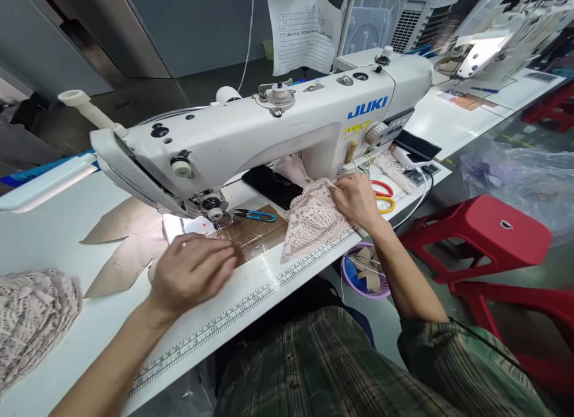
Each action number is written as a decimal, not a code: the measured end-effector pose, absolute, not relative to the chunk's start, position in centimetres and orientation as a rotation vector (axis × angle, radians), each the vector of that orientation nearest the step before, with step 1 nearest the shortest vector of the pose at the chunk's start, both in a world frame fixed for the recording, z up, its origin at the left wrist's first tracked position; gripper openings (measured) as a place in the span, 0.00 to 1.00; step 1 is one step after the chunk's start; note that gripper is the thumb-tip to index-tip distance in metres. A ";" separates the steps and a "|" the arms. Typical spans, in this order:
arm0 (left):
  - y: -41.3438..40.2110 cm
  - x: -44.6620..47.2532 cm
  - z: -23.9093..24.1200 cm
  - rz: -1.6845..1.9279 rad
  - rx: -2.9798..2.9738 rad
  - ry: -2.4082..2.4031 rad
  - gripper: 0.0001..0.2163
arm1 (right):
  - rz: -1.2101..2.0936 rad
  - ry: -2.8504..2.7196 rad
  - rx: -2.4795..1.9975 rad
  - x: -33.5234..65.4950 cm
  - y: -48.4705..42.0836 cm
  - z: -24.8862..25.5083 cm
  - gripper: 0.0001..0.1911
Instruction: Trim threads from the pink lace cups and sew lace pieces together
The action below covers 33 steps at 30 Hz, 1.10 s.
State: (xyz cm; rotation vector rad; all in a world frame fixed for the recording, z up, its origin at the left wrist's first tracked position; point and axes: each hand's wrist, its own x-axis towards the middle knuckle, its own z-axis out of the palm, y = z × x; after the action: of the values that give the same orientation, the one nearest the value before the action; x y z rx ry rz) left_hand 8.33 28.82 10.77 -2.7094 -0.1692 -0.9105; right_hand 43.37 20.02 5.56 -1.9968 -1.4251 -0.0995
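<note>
My right hand (357, 198) pinches the upper right edge of a pale pink lace piece (314, 222), which lies on the sewing table with a scalloped trim along its top. My left hand (192, 270) hovers in front of the needle area of the white JUKI sewing machine (242, 139). Its fingers are loosely bent and slightly blurred, with nothing seen in them. Blue thread snips (258, 216) rest just beyond it, beside the presser foot. Smooth beige-pink fabric pieces (130, 246) spread out to the left of the needle.
A heap of lace (38, 321) sits at the far left. Behind the lace piece lies a black phone (273, 186). Scissors with red and yellow handles (383, 195) are right of my right hand. A purple basket (365, 273) stands below the measured table edge; red stools (484, 237) stand right.
</note>
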 end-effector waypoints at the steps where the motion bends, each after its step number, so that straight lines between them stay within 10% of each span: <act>1: 28.0 9.8 10.9 -0.871 -2.804 -0.153 0.04 | -0.043 -1.377 -1.933 43.4 20.0 6.1 0.08; 11: 27.3 22.5 8.3 -0.864 -3.551 -0.564 0.31 | 0.564 -1.131 -1.416 41.7 19.6 10.1 0.14; 23: 26.2 15.6 10.6 -0.607 -3.678 -0.325 0.11 | 0.927 -1.011 -1.088 40.9 18.6 13.3 0.14; 33: 26.1 0.8 14.7 -1.016 -3.554 -1.785 0.16 | 1.505 -1.160 -0.980 30.3 22.0 13.2 0.19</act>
State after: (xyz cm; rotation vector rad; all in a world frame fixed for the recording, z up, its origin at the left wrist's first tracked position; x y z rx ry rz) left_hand 0.80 26.12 14.68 -3.5539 -1.7850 -1.0165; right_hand 30.29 21.99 13.18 -0.9804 -1.1602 1.5052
